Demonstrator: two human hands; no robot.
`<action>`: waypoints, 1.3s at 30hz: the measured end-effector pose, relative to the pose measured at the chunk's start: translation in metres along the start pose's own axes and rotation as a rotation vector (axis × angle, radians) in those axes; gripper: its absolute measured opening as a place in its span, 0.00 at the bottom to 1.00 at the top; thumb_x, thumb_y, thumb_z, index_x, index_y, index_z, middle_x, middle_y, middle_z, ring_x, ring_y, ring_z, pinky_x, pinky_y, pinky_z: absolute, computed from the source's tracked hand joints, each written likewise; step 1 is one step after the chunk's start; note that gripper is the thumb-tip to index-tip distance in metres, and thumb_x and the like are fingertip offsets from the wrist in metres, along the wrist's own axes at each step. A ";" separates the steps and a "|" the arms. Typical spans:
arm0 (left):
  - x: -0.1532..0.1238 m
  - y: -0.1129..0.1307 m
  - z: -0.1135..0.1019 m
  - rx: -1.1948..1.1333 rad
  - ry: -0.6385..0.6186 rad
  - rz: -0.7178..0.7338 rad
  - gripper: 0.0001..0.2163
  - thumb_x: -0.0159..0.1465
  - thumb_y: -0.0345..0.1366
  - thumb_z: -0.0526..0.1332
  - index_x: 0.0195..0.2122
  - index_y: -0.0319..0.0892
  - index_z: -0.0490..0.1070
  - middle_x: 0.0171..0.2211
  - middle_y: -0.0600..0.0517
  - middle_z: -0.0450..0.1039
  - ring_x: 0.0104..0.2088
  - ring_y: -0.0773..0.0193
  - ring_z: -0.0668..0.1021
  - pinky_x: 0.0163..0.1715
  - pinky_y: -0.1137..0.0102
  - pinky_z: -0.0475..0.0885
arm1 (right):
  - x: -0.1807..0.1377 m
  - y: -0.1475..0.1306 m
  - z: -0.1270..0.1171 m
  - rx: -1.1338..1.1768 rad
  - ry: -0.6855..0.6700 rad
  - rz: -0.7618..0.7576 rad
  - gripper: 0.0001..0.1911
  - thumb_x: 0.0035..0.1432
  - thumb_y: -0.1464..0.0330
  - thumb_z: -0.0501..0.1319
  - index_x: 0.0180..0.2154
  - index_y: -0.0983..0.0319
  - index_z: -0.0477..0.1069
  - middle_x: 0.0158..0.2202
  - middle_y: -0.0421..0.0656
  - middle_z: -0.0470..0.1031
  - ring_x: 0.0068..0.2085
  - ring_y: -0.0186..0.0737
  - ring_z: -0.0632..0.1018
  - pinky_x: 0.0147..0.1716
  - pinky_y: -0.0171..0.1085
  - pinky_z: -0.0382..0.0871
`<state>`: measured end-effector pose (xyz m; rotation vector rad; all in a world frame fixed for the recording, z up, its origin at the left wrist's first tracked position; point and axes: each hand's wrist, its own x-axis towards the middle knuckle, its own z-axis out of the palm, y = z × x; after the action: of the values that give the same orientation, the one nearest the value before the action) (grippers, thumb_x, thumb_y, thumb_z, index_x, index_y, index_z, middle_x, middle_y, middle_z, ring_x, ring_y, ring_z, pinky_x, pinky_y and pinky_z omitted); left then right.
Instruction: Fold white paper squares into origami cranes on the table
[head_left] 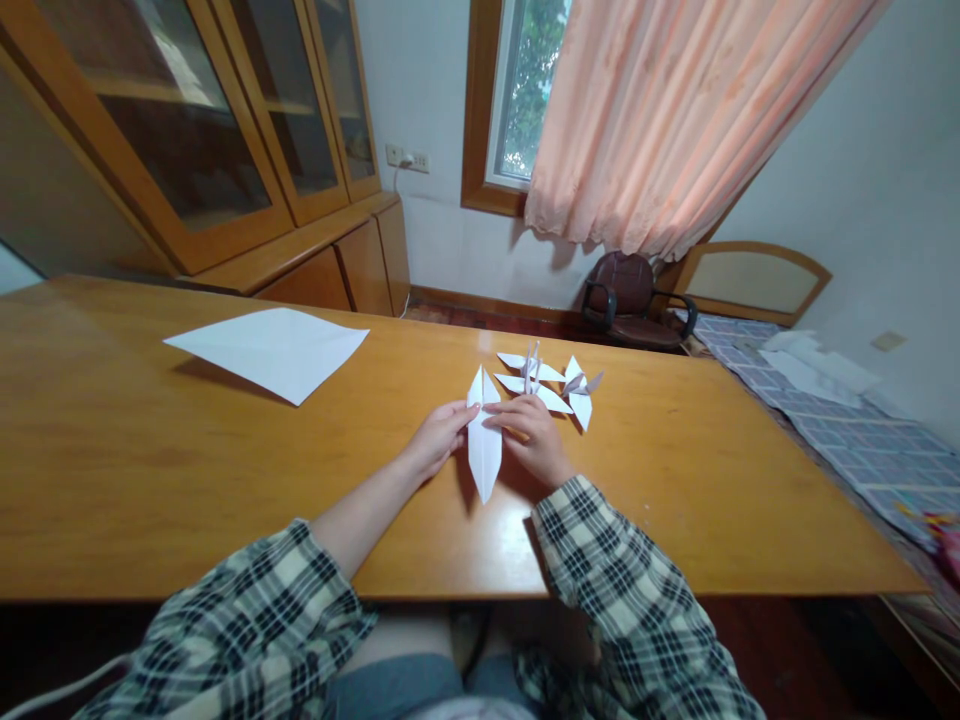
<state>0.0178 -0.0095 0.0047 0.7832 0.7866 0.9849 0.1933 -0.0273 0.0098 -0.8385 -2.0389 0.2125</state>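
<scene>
A white folded paper (485,462), long and diamond-shaped with a slit at its far tip, is held up just over the table in front of me. My left hand (444,432) grips its left edge, thumb on top and fingers underneath. From the right, my right hand (534,438) has its fingertips on the paper's upper right side, index finger stretched across it; its thumb is mostly hidden. Just beyond my right hand stand several folded paper cranes (579,388) with spread wings, close together.
A flat white sheet of paper (281,352) lies at the left on the wooden table (150,480). Beyond the table are a glass-door cabinet (225,120), a brown armchair (634,300) and a pink curtain (660,110). A bed (840,390) stands along the right side.
</scene>
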 end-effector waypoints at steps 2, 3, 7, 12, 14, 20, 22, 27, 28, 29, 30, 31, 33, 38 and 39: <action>-0.001 0.001 0.001 -0.007 0.021 -0.007 0.07 0.59 0.33 0.65 0.36 0.34 0.76 0.29 0.48 0.79 0.28 0.67 0.79 0.31 0.75 0.75 | -0.001 0.002 0.000 -0.047 -0.028 -0.018 0.11 0.59 0.73 0.61 0.41 0.55 0.77 0.47 0.42 0.78 0.45 0.43 0.73 0.46 0.47 0.67; -0.001 0.002 0.001 -0.011 0.032 -0.008 0.06 0.59 0.32 0.64 0.36 0.34 0.76 0.29 0.48 0.79 0.28 0.67 0.79 0.31 0.75 0.75 | -0.001 0.003 0.000 -0.067 -0.044 -0.020 0.11 0.59 0.72 0.61 0.42 0.55 0.78 0.48 0.42 0.78 0.45 0.44 0.73 0.47 0.47 0.67; -0.001 0.001 0.001 -0.017 0.041 -0.010 0.05 0.61 0.29 0.62 0.35 0.34 0.76 0.28 0.48 0.78 0.28 0.68 0.79 0.31 0.75 0.75 | -0.003 0.006 0.000 -0.108 -0.078 -0.032 0.11 0.60 0.69 0.62 0.44 0.54 0.78 0.49 0.42 0.77 0.46 0.44 0.71 0.48 0.48 0.67; 0.001 -0.002 0.001 -0.017 0.006 -0.016 0.05 0.59 0.29 0.64 0.36 0.34 0.75 0.29 0.47 0.78 0.28 0.67 0.79 0.32 0.75 0.76 | -0.006 0.009 0.002 -0.128 -0.059 -0.032 0.09 0.59 0.69 0.63 0.41 0.53 0.79 0.48 0.42 0.77 0.46 0.44 0.71 0.49 0.47 0.66; 0.001 -0.002 0.001 -0.026 -0.003 -0.015 0.04 0.59 0.28 0.64 0.35 0.34 0.75 0.30 0.47 0.79 0.28 0.67 0.79 0.32 0.75 0.76 | -0.006 0.009 0.002 -0.145 -0.042 -0.005 0.09 0.58 0.70 0.63 0.39 0.52 0.80 0.49 0.42 0.76 0.48 0.45 0.70 0.50 0.48 0.65; 0.002 -0.004 0.001 -0.035 -0.033 -0.005 0.05 0.58 0.29 0.65 0.36 0.34 0.75 0.32 0.46 0.80 0.30 0.67 0.80 0.35 0.75 0.76 | -0.006 0.003 0.006 -0.145 0.034 0.151 0.10 0.56 0.73 0.63 0.35 0.52 0.81 0.52 0.42 0.72 0.53 0.47 0.68 0.54 0.50 0.60; 0.004 -0.006 0.000 -0.025 -0.051 0.002 0.06 0.58 0.31 0.65 0.36 0.34 0.75 0.34 0.45 0.80 0.32 0.66 0.80 0.37 0.73 0.76 | -0.005 0.002 0.008 -0.121 0.056 0.204 0.09 0.55 0.73 0.63 0.33 0.54 0.80 0.52 0.43 0.72 0.54 0.47 0.67 0.55 0.50 0.59; 0.004 -0.008 -0.001 0.036 -0.060 -0.006 0.08 0.59 0.31 0.64 0.39 0.34 0.74 0.38 0.44 0.79 0.34 0.65 0.80 0.40 0.71 0.76 | -0.006 0.003 0.014 -0.052 0.101 0.318 0.06 0.55 0.70 0.63 0.28 0.58 0.78 0.49 0.45 0.71 0.53 0.47 0.68 0.56 0.50 0.58; 0.004 -0.008 -0.001 0.051 -0.054 -0.006 0.08 0.60 0.31 0.64 0.39 0.34 0.74 0.38 0.44 0.79 0.34 0.65 0.80 0.41 0.70 0.76 | -0.006 0.003 0.015 -0.040 0.111 0.339 0.05 0.55 0.69 0.64 0.28 0.58 0.77 0.49 0.46 0.71 0.53 0.47 0.68 0.56 0.50 0.58; 0.003 -0.008 0.000 0.066 -0.046 0.000 0.07 0.60 0.30 0.63 0.39 0.34 0.74 0.38 0.44 0.79 0.35 0.65 0.80 0.41 0.70 0.76 | -0.006 0.003 0.016 -0.026 0.123 0.360 0.04 0.55 0.68 0.64 0.28 0.59 0.76 0.48 0.46 0.70 0.52 0.47 0.68 0.56 0.50 0.58; 0.003 -0.008 0.000 0.078 -0.039 0.007 0.07 0.60 0.30 0.63 0.39 0.35 0.74 0.39 0.44 0.79 0.35 0.65 0.80 0.41 0.70 0.76 | -0.007 0.004 0.016 -0.011 0.135 0.378 0.04 0.55 0.67 0.65 0.28 0.59 0.75 0.47 0.46 0.70 0.52 0.47 0.68 0.55 0.50 0.59; 0.002 -0.008 0.000 0.087 -0.035 0.014 0.07 0.61 0.30 0.62 0.39 0.35 0.74 0.39 0.44 0.79 0.35 0.66 0.80 0.41 0.71 0.76 | -0.007 0.004 0.017 0.007 0.146 0.393 0.04 0.54 0.66 0.65 0.29 0.59 0.74 0.46 0.46 0.69 0.51 0.47 0.68 0.55 0.49 0.60; 0.002 -0.008 0.000 0.092 -0.031 0.019 0.07 0.61 0.31 0.62 0.40 0.35 0.74 0.39 0.44 0.79 0.35 0.66 0.80 0.39 0.72 0.76 | -0.007 0.005 0.017 0.043 0.164 0.413 0.06 0.54 0.65 0.65 0.30 0.59 0.72 0.45 0.46 0.69 0.50 0.46 0.69 0.54 0.49 0.62; 0.001 -0.009 -0.001 0.078 -0.031 0.040 0.14 0.62 0.43 0.63 0.40 0.35 0.74 0.37 0.44 0.78 0.36 0.64 0.80 0.37 0.70 0.77 | -0.008 0.008 0.019 0.077 0.183 0.418 0.10 0.55 0.62 0.65 0.28 0.59 0.68 0.42 0.46 0.68 0.47 0.45 0.70 0.51 0.48 0.64; 0.001 -0.009 -0.001 0.091 -0.050 0.056 0.16 0.60 0.45 0.64 0.40 0.35 0.74 0.37 0.44 0.78 0.36 0.63 0.79 0.38 0.70 0.76 | -0.008 0.009 0.019 0.074 0.187 0.417 0.11 0.54 0.62 0.65 0.27 0.59 0.67 0.41 0.45 0.68 0.46 0.44 0.70 0.51 0.48 0.64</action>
<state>0.0207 -0.0117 -0.0035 0.9094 0.7744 0.9808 0.1859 -0.0228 -0.0109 -1.1855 -1.6572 0.4212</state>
